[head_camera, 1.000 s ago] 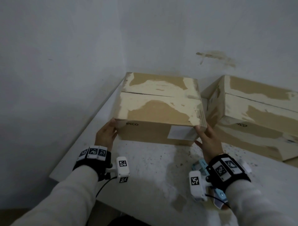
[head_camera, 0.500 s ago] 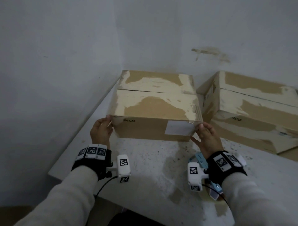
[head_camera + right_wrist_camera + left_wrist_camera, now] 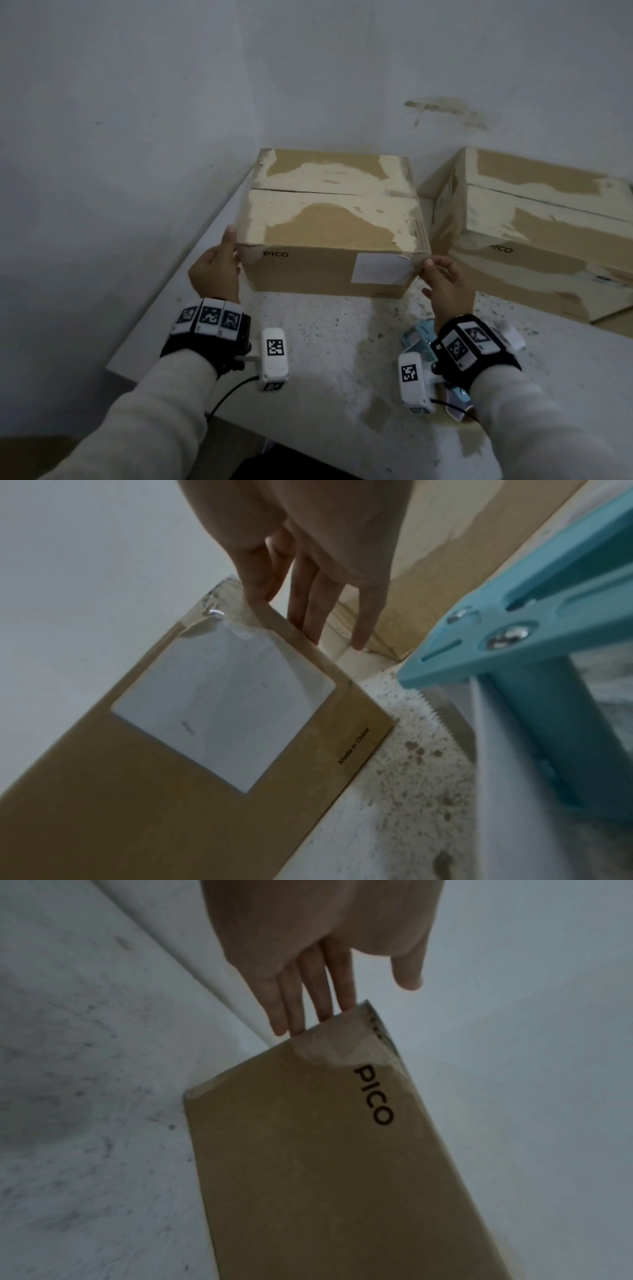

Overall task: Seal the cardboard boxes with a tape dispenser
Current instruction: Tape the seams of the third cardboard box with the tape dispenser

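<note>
Both hands are flanking the brown cardboard box (image 3: 329, 236): left hand (image 3: 214, 270) and right hand (image 3: 445, 284) fingers extended against its near corners; the light-blue plastic tape dispenser (image 3: 548, 631) is lying nearer your right.

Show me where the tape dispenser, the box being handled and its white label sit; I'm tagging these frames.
tape dispenser (image 3: 534, 620): right wrist view, on its light blue frame near the screws.
near box (image 3: 329, 226): head view, on its front top flap.
white label (image 3: 222, 704): right wrist view, at the label's middle.

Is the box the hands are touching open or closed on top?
Closed: the box's flaps lie flat, meeting at a thin seam.
</note>
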`<state>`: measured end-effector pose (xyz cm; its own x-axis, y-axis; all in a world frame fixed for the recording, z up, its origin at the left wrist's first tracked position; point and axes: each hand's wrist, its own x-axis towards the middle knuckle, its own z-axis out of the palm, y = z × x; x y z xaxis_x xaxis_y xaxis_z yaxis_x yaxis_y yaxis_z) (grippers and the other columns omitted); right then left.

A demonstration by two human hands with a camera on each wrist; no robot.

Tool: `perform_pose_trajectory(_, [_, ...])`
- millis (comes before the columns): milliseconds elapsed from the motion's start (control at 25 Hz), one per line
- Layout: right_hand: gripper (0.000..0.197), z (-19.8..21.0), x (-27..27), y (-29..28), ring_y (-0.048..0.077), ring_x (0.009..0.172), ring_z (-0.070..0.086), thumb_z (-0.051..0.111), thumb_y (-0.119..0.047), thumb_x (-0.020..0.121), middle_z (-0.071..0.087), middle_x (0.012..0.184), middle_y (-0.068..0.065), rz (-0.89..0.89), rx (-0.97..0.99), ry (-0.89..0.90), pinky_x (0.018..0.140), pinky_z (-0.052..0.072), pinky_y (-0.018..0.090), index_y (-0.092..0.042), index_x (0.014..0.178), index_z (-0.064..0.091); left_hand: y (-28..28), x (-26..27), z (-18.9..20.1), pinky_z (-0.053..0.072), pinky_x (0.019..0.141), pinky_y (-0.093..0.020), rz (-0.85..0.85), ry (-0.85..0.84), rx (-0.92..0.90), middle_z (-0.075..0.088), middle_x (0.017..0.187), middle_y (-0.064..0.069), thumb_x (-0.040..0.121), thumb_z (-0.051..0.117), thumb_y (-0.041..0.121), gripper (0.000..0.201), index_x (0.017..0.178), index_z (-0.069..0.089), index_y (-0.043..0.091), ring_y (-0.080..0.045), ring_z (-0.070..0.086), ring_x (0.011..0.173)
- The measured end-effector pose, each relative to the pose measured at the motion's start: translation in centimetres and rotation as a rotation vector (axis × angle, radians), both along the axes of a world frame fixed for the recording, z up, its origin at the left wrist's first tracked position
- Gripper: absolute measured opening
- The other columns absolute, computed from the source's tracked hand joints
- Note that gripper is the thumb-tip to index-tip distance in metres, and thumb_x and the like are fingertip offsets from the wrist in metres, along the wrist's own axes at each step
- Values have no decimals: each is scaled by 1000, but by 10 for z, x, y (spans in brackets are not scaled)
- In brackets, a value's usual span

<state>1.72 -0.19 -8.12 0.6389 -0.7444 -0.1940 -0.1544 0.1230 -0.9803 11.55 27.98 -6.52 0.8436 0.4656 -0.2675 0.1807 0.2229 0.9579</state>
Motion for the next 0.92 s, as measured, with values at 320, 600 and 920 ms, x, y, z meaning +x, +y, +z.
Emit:
perform_pose_trajectory(320, [43, 30, 9, 18, 21, 60, 42, 59, -42, 87, 46, 56, 1, -74, -380, 201, 53, 30, 32, -6, 64, 51, -16, -7, 8, 40, 88, -24, -97, -65, 546, 63, 121, -13, 94, 52, 31, 37, 119, 59, 4, -27, 57, 113])
perform_pose_trajectory(600, [37, 31, 8, 20, 17, 80, 52, 57, -36, 90, 65, 94, 11, -61, -477, 143, 72, 38, 25, -6, 111, 64, -17, -4, -2, 41, 103, -35, -139, -101, 601, 59, 130, -15, 99, 40, 29, 41, 129, 56, 5, -29, 53, 121])
perform_pose_trajectory(920, [37, 22, 14, 29, 26, 78, 54, 45, -25, 97, 67, 90, 21, -108, -490, 171, 64, 30, 25, 3, 95, 68, -19, -6, 1, 42, 95, -30, -101, -129, 608, 64, 122, -15, 98, 43, 25, 37, 123, 60, 3, -29, 57, 114])
